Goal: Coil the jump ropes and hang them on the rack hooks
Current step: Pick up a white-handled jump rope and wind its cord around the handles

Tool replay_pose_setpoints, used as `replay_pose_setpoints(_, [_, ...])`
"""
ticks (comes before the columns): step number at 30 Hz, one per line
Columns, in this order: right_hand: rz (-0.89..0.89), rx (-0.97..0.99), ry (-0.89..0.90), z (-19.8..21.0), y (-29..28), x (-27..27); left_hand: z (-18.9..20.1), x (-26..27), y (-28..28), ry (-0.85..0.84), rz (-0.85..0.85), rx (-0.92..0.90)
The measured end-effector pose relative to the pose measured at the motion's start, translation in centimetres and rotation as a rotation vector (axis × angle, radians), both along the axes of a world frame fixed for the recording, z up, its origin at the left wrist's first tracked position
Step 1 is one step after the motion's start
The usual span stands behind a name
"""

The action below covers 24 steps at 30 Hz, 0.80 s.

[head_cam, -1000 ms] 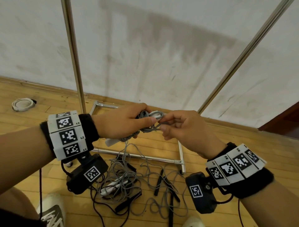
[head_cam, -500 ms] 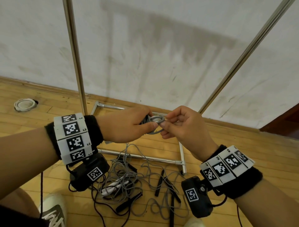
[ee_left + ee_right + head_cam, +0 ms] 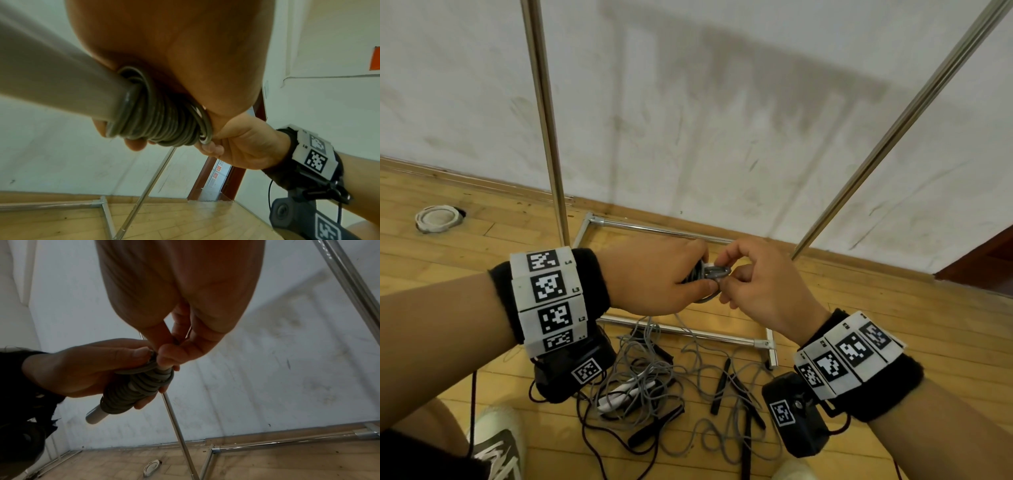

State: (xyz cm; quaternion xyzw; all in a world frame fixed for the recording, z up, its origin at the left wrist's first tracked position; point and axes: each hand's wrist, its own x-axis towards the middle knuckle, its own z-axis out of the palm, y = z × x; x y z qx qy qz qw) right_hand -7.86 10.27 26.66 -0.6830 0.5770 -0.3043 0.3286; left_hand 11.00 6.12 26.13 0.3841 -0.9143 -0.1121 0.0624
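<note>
We've got both hands up in front of the rack [image 3: 544,113], mid-air above the floor. Our left hand [image 3: 654,277] is wrapped round a grey jump rope [image 3: 139,386] that's wound in tight turns round its pale handle [image 3: 95,416]; fingers curl under the bundle, thumb lies on top, handle end sticks out below the palm. Our right hand [image 3: 760,284] meets it at the top end of the coil: thumb & forefinger pinch the last loop of cord [image 3: 717,274], other fingers curled in behind. Can't tell whether the cord end is tucked in, fingers cover it.

Below, on the wood floor [image 3: 893,315] by the rack's base frame [image 3: 678,329], a tangle of more ropes [image 3: 654,377]: grey cord w/ white handles, plus black handles [image 3: 720,387] lying apart to the right. A white ring-shaped thing [image 3: 436,219] sits near the wall, far left. Shoe [image 3: 496,442] at bottom left.
</note>
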Motion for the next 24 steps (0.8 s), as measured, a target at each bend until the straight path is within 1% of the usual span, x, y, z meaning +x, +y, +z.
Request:
replay_pose_setpoints(3, [-0.007,-0.027,0.005,0.1,-0.2,0.0,-0.1,-0.1,0.0,0.033,0.005,0.044])
replay_pose_setpoints(6, [-0.02,-0.03,-0.083,0.4,-0.2,-0.2,-0.1,-0.1,0.0,0.083,0.004,0.097])
replay_pose_setpoints(8, [0.003,-0.014,-0.146,0.6,-0.1,-0.3,0.0,0.0,-0.1,0.127,0.019,0.146])
replay_pose_setpoints(12, [0.098,0.046,-0.264,1.4,-0.1,-1.1,0.2,0.2,-0.4,0.291,0.055,0.26])
replay_pose_setpoints(13, [0.1,0.043,-0.266,1.6,-0.1,-1.3,0.3,0.2,-0.4,0.321,0.052,0.275])
replay_pose_setpoints(15, [0.085,-0.016,-0.199,1.7,-0.2,-1.6,0.3,0.0,-0.3,0.343,0.038,0.29])
replay_pose_setpoints(17, [0.077,-0.1,-0.097,1.6,0.0,-1.7,0.1,-0.2,0.0,0.33,0.031,0.278])
replay_pose_setpoints(19, [0.081,-0.156,-0.053,1.3,0.1,-1.6,0.0,-0.4,0.2,0.3,0.033,0.234])
replay_pose_setpoints(21, [0.086,-0.16,-0.077,1.2,0.2,-1.6,0.1,-0.4,0.3,0.273,0.034,0.183])
replay_pose_setpoints(24, [0.04,-0.048,-0.223,1.4,-0.1,-1.8,0.4,-0.4,0.4,0.257,0.018,0.066])
